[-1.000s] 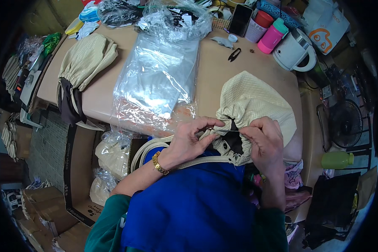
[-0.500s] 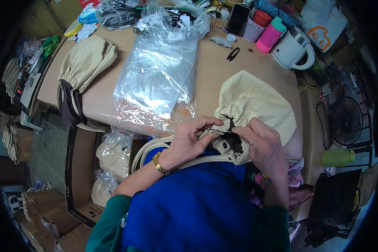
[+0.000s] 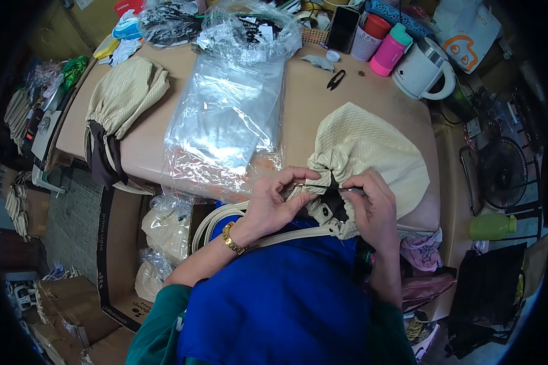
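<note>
A cream woven drawstring bag [image 3: 377,149] with a dark lining lies at the table's near right edge, its gathered mouth toward me. My left hand [image 3: 277,198], with a gold watch on the wrist, pinches the gathered rim between thumb and fingers. Across the opening, my right hand [image 3: 374,201] is closed on a slim metal tool [image 3: 354,190], mostly covered by the fingers, so its kind is unclear. A cream strap [image 3: 292,233] runs from the bag below my hands and loops to the left. Inside the mouth a dark snap [image 3: 325,212] shows on the lining.
Another cream bag [image 3: 128,91] lies at the table's left. Clear plastic sleeves [image 3: 225,121] cover the middle. Black thread snips [image 3: 336,79], a phone [image 3: 343,28], a pink bottle [image 3: 390,52] and a white kettle [image 3: 423,70] stand or lie farther back. Wrapped bags [image 3: 167,225] sit below the left edge.
My right hand has turned and shifted slightly left and down. The thin metal rod that spanned between my hands is now mostly hidden. My left hand keeps its pinch on the rim.
</note>
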`<state>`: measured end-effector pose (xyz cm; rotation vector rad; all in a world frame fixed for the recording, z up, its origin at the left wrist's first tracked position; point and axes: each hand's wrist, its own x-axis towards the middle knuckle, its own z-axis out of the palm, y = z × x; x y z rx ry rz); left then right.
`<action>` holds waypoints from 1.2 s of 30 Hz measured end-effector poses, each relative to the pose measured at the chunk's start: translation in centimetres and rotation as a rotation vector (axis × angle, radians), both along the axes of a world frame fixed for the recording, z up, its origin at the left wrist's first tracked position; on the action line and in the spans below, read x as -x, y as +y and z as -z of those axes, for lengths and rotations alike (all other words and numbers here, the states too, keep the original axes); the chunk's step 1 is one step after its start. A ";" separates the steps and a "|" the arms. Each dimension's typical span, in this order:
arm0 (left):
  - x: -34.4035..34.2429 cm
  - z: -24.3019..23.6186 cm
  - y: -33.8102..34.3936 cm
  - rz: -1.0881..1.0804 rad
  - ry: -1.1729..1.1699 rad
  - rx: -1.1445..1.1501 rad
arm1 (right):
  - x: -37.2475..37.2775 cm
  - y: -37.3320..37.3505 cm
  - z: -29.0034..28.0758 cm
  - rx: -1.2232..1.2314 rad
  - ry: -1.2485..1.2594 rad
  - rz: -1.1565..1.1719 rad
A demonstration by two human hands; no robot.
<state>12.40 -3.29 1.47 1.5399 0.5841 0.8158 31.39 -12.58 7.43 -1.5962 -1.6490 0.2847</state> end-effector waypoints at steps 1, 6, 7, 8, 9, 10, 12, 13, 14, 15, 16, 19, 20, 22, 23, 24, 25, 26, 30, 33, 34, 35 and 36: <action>-0.1 0.4 0.1 0.003 -0.036 0.033 | -0.1 0.1 0.5 -0.025 0.068 -0.004; -0.2 0.0 0.1 -0.012 0.024 -0.045 | -0.8 0.3 2.2 -0.078 0.178 -0.039; -0.2 0.0 0.1 -0.012 0.035 -0.041 | -0.9 0.3 2.3 -0.066 0.159 -0.045; -0.2 -0.1 0.1 -0.013 0.045 -0.038 | -1.1 0.4 2.4 -0.055 0.139 -0.050; -0.2 0.0 0.1 -0.012 0.022 -0.015 | -1.3 0.5 2.4 -0.044 0.120 -0.054; -0.3 0.2 0.0 -0.010 0.000 0.008 | -1.5 0.5 2.5 -0.024 0.087 -0.059; -0.3 -0.1 -0.1 -0.006 -0.014 0.040 | -1.8 0.5 2.5 0.017 0.022 -0.072; -0.2 -0.5 -0.1 -0.001 -0.006 0.048 | -1.8 0.5 2.6 0.043 0.057 -0.073; -0.2 -0.7 -0.2 0.003 0.001 0.057 | -1.8 0.4 2.7 0.069 0.092 -0.075; -0.2 -0.5 -0.1 0.001 -0.011 0.042 | -1.8 0.3 2.7 0.095 0.126 -0.076; -0.3 0.0 0.0 -0.002 -0.022 0.026 | -1.9 0.3 2.8 0.097 0.186 -0.095; -0.2 -0.2 0.1 -0.011 0.008 -0.036 | -2.2 0.3 2.8 0.095 0.311 -0.146; -0.1 -0.3 0.0 -0.017 0.031 -0.061 | -2.4 0.3 2.8 0.090 0.319 -0.165; -0.2 -0.3 0.0 -0.018 0.012 -0.046 | -2.5 0.4 2.7 0.064 0.263 -0.191; -0.2 -0.3 0.0 -0.020 0.003 -0.039 | -2.5 0.5 2.3 0.044 0.199 -0.199; -0.2 -0.1 0.0 -0.018 0.001 -0.038 | -2.5 0.5 2.0 0.024 0.134 -0.207; -0.2 0.1 0.1 -0.016 0.000 -0.037 | -2.3 0.4 1.8 0.018 0.128 -0.192; -0.2 0.2 0.1 -0.014 -0.001 -0.036 | -2.0 0.2 1.6 0.012 0.124 -0.176; -0.3 0.0 0.1 -0.019 -0.010 -0.056 | -0.5 -0.2 0.3 0.022 0.148 -0.121; -0.3 0.1 0.2 -0.013 -0.026 -0.032 | -0.3 -0.3 0.7 -0.029 0.172 -0.083; -0.3 -0.1 0.1 -0.014 -0.019 -0.050 | -0.5 -0.2 0.9 -0.071 0.071 -0.070; -0.2 -0.2 0.1 -0.015 -0.011 -0.068 | -0.7 -0.2 1.1 -0.113 -0.028 -0.058; -0.2 -0.3 0.1 -0.006 0.004 -0.060 | -0.9 -0.2 1.2 -0.155 -0.128 -0.045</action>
